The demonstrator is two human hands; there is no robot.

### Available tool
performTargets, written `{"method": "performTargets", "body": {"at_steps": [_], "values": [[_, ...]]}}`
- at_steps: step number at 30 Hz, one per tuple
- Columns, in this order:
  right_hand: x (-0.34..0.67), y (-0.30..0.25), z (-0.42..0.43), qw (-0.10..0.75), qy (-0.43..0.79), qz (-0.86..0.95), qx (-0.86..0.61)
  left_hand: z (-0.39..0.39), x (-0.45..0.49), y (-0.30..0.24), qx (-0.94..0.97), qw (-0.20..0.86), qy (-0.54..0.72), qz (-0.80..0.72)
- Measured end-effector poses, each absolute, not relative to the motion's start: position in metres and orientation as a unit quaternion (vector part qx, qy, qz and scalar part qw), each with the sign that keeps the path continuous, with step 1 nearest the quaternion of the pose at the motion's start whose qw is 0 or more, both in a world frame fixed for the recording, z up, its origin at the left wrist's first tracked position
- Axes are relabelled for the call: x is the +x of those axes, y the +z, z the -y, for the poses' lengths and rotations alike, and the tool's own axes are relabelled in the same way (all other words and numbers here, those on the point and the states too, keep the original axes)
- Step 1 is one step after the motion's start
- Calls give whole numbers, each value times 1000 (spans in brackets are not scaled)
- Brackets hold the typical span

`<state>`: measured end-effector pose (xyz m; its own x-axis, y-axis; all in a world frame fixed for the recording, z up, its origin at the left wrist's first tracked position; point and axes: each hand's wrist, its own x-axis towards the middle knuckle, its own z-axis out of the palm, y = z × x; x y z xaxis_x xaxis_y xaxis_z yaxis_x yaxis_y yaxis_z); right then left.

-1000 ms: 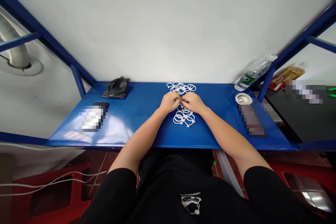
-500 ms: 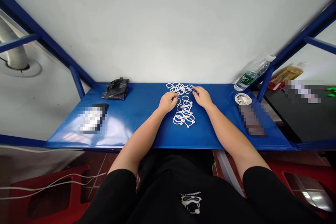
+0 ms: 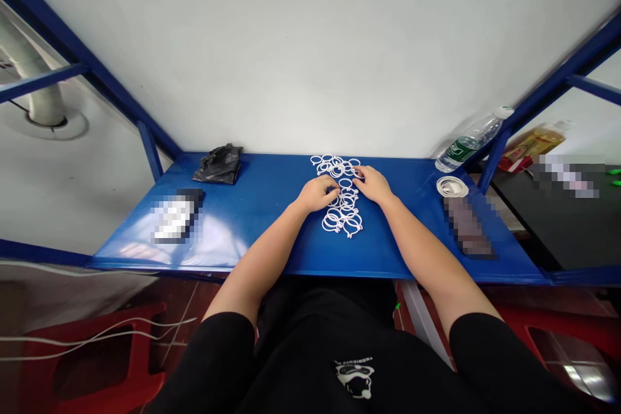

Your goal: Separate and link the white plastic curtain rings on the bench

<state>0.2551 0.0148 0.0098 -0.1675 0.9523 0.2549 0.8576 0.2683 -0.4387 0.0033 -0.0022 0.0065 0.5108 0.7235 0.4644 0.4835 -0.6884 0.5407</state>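
Several white plastic rings (image 3: pixel 342 213) lie linked in a chain down the middle of the blue table (image 3: pixel 272 233). A loose heap of the same rings (image 3: pixel 334 163) sits at the back by the wall. My left hand (image 3: pixel 317 194) rests at the left of the chain with its fingers curled on a ring. To the right, my right hand (image 3: pixel 373 182) reaches toward the heap, its fingertips pinched on a ring at the heap's edge.
A crumpled black bag (image 3: pixel 218 163) lies at the back left and a dark flat object (image 3: pixel 175 215) nearer on the left. At the right stand a water bottle (image 3: pixel 470 139), a white coiled cable (image 3: pixel 452 187) and a dark blurred object (image 3: pixel 466 226). Blue frame struts rise on both sides.
My hands were together on the chain a second ago. The right hand has since moved away to the back heap, while the left hand stayed by the chain.
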Motion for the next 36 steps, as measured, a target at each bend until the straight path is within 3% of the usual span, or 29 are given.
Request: {"method": "performTargets", "body": {"at_steps": [6, 11, 22, 29, 36], "values": [[252, 14, -13, 209, 103, 760, -606, -6, -1, 1, 815, 75, 375, -436], [250, 15, -13, 227, 90, 735, -633, -16, -7, -15, 758, 11, 370, -537], [252, 16, -9, 288, 115, 704, -639, -18, -8, -14, 752, 64, 369, -543], [256, 10, -13, 339, 150, 703, -607, -16, -10, -5, 708, 186, 437, -523], [257, 7, -15, 356, 171, 693, -602, -18, -5, -12, 718, 183, 466, -484]]}}
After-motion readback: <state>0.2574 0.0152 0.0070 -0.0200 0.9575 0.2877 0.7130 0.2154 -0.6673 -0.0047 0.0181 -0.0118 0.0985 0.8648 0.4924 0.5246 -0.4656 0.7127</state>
